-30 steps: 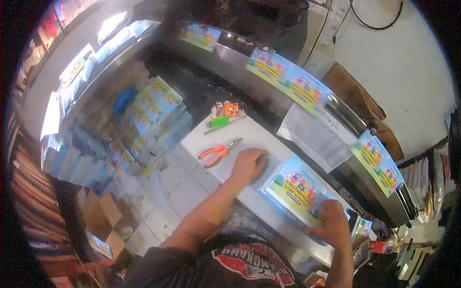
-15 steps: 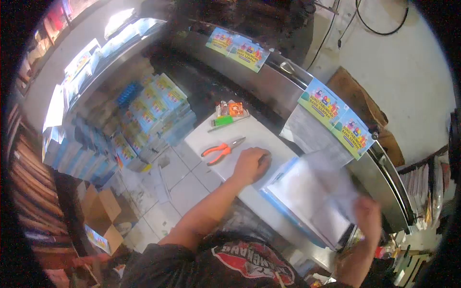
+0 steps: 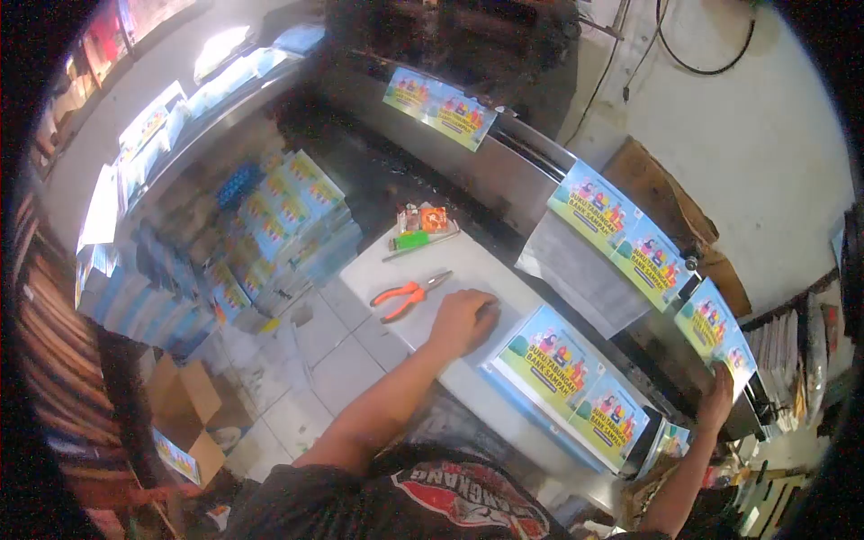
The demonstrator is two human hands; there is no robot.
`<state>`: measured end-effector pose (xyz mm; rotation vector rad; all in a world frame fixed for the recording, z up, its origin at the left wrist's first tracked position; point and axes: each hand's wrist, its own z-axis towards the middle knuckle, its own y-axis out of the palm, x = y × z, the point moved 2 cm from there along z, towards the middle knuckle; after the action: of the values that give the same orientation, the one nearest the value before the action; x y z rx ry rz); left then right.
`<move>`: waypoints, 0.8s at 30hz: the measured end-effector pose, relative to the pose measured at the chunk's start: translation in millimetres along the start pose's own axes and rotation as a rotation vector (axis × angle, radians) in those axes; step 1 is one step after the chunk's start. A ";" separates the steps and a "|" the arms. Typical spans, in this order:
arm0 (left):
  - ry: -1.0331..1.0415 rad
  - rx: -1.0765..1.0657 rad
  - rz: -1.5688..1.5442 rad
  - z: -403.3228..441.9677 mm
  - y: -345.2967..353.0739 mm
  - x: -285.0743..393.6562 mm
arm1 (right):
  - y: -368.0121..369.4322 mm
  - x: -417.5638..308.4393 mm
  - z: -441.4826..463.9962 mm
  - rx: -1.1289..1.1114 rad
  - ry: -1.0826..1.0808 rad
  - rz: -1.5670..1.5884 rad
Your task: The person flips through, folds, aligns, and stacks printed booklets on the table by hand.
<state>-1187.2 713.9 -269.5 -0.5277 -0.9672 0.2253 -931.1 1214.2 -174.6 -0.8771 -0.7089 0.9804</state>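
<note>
My left hand (image 3: pixel 463 319) rests on the white tabletop (image 3: pixel 423 333) with its fingers curled in, and no object shows in it. Beside it lie orange-handled pliers (image 3: pixel 409 295), their jaws pointing away from me. Just right of this hand is a stack of printed cover sheets (image 3: pixel 567 382), blue and yellow with cartoon figures. At the far right, my right hand (image 3: pixel 717 396) grips the lower edge of a printed cover sheet (image 3: pixel 715 333), which lies against the metal rail. Its fingertips are partly hidden.
More cover sheets (image 3: pixel 612 236) hang along the metal rail, with another pair (image 3: pixel 438 108) farther off. A green lighter (image 3: pixel 410 240) and small packets (image 3: pixel 423 219) sit at the table's far end. Stacked booklets (image 3: pixel 279 207) and a cardboard box (image 3: pixel 184 405) stand on the tiled floor.
My right hand has moved a sheet from above the stack rightward to the rail. The stack's top now shows printed covers instead of a pale sheet. My left hand has stayed nearly in place.
</note>
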 end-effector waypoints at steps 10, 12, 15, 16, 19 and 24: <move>-0.066 -0.085 0.054 0.6 -0.4 -0.3 | -89.8 -264.8 -35.1 -0.524 -0.369 0.457; -0.052 -0.067 0.037 0.5 -0.4 -0.5 | -82.2 -263.8 -31.6 -0.535 -0.341 0.453; -0.044 -0.073 0.037 -0.4 1.4 -0.4 | -78.3 -257.8 -19.1 -0.643 -0.306 0.544; -0.041 -0.074 0.049 0.1 0.9 -0.1 | -77.9 -256.7 -15.5 -0.749 -0.190 0.605; -0.028 -0.071 0.048 -1.1 1.4 -2.3 | -80.5 -259.6 -20.5 -0.790 -0.190 0.579; 0.023 0.032 -0.014 -0.8 3.0 -3.0 | -96.7 -278.6 -52.0 -0.633 -0.325 0.315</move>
<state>-1188.0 715.0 -273.5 -0.4934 -0.9432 0.2211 -959.5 917.3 -147.6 -1.4289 -1.2216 1.2167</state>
